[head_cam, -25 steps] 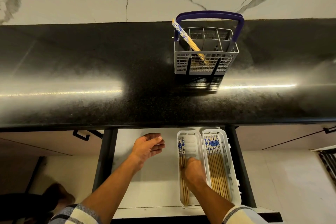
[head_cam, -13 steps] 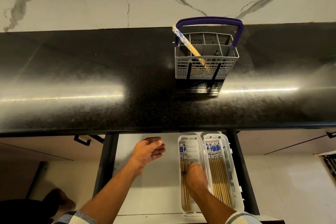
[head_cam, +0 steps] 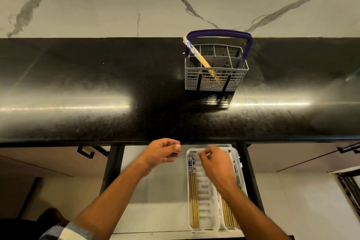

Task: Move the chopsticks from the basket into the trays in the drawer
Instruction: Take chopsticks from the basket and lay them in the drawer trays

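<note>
A few blue-patterned bamboo chopsticks [head_cam: 196, 56] are seen leaning in the grey plastic lattice basket with the purple handle [head_cam: 216, 72], on the black polished desk [head_cam: 97, 84]. More are laid in the white plastic trays [head_cam: 206, 197] in the open drawer [head_cam: 161, 191]. Left hand [head_cam: 161, 154]: fingers loosely curled, nothing held. Right hand [head_cam: 216, 165]: blurred, fingers bent, nothing visibly pinched. Sticks judged light, stiff, slippery; best pinched together near the patterned tops.
</note>
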Demonstrator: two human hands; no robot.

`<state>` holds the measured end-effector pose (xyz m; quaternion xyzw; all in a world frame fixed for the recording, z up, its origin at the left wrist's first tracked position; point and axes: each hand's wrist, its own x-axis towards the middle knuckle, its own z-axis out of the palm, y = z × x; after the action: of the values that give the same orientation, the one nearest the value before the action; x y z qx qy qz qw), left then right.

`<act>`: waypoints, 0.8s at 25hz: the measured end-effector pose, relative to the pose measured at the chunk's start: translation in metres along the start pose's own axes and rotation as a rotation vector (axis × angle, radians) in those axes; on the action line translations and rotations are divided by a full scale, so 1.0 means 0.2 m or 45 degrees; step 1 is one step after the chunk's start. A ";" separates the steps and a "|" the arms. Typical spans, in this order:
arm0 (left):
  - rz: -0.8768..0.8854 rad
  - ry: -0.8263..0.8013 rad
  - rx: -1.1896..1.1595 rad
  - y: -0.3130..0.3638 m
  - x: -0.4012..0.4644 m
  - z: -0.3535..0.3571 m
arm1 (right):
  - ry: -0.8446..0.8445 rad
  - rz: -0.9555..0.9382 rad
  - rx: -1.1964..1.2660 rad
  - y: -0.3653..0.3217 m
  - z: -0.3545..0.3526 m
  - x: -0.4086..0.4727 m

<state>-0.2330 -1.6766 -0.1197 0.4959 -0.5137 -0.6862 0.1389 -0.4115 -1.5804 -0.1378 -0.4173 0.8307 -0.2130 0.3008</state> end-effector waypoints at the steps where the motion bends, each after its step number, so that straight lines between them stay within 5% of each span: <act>1: 0.054 -0.009 0.012 0.08 -0.01 0.00 | 0.064 -0.055 0.042 -0.07 -0.12 0.00; 10: 0.466 0.198 -0.196 0.80 0.02 -0.02 | 0.475 -0.389 0.327 -0.56 -0.72 0.19; 20: 0.415 0.450 -0.404 1.07 0.23 -0.03 | 0.320 -0.503 -0.067 -0.88 -0.79 0.71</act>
<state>-0.3188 -1.8046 0.0349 0.4909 -0.4406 -0.6295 0.4107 -0.4856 -1.7790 0.0391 -0.5495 0.7692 -0.2962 0.1365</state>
